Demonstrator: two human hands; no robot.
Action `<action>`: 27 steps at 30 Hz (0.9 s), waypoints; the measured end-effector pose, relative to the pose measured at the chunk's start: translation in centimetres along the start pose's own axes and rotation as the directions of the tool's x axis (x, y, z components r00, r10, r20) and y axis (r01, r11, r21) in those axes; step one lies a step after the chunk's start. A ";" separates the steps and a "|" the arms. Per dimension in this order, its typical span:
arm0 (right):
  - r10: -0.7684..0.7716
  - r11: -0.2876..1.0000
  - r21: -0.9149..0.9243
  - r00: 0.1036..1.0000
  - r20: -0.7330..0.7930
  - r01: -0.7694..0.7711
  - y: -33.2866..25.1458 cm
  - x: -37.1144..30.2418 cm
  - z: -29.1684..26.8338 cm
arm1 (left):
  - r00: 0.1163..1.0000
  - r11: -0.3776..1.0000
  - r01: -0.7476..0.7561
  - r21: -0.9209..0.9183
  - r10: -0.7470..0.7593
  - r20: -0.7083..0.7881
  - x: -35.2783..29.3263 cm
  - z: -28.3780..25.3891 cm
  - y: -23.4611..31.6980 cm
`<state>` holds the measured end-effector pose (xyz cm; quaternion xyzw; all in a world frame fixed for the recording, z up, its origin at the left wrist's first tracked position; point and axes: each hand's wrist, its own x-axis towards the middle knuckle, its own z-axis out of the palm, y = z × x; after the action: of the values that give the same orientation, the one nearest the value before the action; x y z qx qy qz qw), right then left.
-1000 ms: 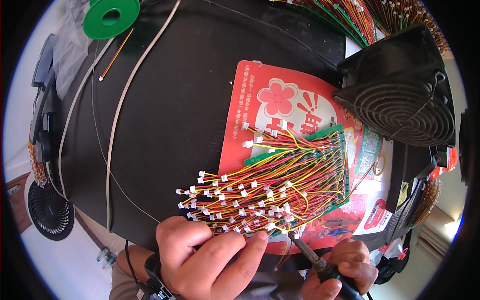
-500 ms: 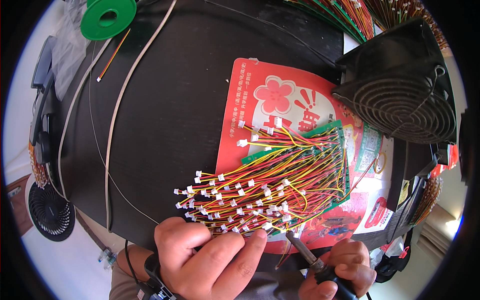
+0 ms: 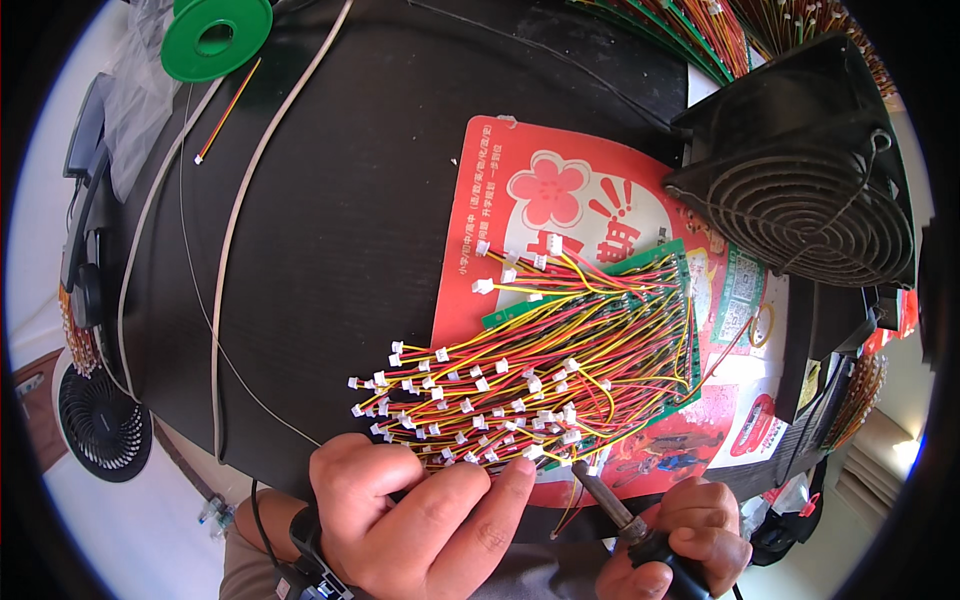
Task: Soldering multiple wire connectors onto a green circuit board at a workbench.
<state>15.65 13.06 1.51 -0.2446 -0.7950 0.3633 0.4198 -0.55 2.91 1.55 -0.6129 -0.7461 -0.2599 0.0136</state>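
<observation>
Green board (image 3: 655,257) — bristling with white-plugged red, yellow and black wires (image 3: 560,375) — lies on a red, character-printed sheet (image 3: 610,155). Right hand (image 3: 688,540) clasps a soldering iron (image 3: 614,506); whether left hand (image 3: 420,520) pinches anything, I cannot tell.

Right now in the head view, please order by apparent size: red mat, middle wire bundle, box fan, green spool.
Red mat
Wire bundle and box fan: too alike to rank
Green spool, partly cut off

"Where's the circuit board (image 3: 655,256)?"
"On a red sheet (image 3: 498,150), its red and yellow leads (image 3: 560,348) fanning left to white connectors (image 3: 534,384)."
"The soldering iron (image 3: 605,499)?"
"Tilted, black-handled, tip near the lowest connectors."
"The thin grey wire (image 3: 264,405)?"
"Curving across the worktop (image 3: 340,250)."
</observation>
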 end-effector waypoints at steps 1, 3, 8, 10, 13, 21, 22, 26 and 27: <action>0.001 1.000 0.000 1.000 0.001 -0.001 0.0 0.0 0.0 | 1.000 1.000 0.003 0.000 -0.003 0.003 0.0 0.0 0.0; 0.005 1.000 -0.004 1.000 0.017 -0.005 0.0 0.1 0.0 | 1.000 1.000 0.006 0.001 -0.006 0.005 0.0 -0.1 0.0; -0.006 1.000 -0.007 1.000 -0.023 0.006 -0.1 0.1 0.4 | 1.000 1.000 0.001 0.000 -0.001 0.004 0.1 0.0 0.0; -0.013 1.000 -0.013 0.999 -0.045 0.012 0.1 -0.2 0.7 | 1.000 1.000 -0.013 -0.003 0.013 -0.026 -0.3 -0.1 0.0; -0.089 0.996 0.004 0.981 -0.171 0.091 0.4 -0.6 1.0 | 0.996 0.998 -0.009 -0.064 0.003 -0.086 -0.2 -0.3 0.0; -0.010 1.000 -0.015 0.988 -0.151 0.007 0.0 -0.5 0.9 | 0.873 0.982 -0.179 -0.058 0.132 -0.470 0.5 2.9 -1.3; -0.009 1.000 -0.015 0.988 -0.151 0.007 0.0 -0.4 0.8 | 0.884 0.971 -0.233 -0.044 0.193 -0.425 0.4 2.6 -1.7; 0.026 0.999 -0.033 0.996 -0.091 -0.029 0.0 -0.4 0.7 | 0.909 0.953 -0.300 -0.029 0.277 -0.311 0.0 1.8 -2.3; 0.022 0.999 -0.030 0.996 -0.087 -0.024 0.0 -0.4 0.6 | 0.909 0.953 -0.301 -0.028 0.277 -0.312 0.1 1.7 -2.3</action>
<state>15.35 12.55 1.12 -0.2757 -0.7789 0.3447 0.4456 -2.16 3.41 -0.72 -0.6692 -0.6256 -0.3744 0.1434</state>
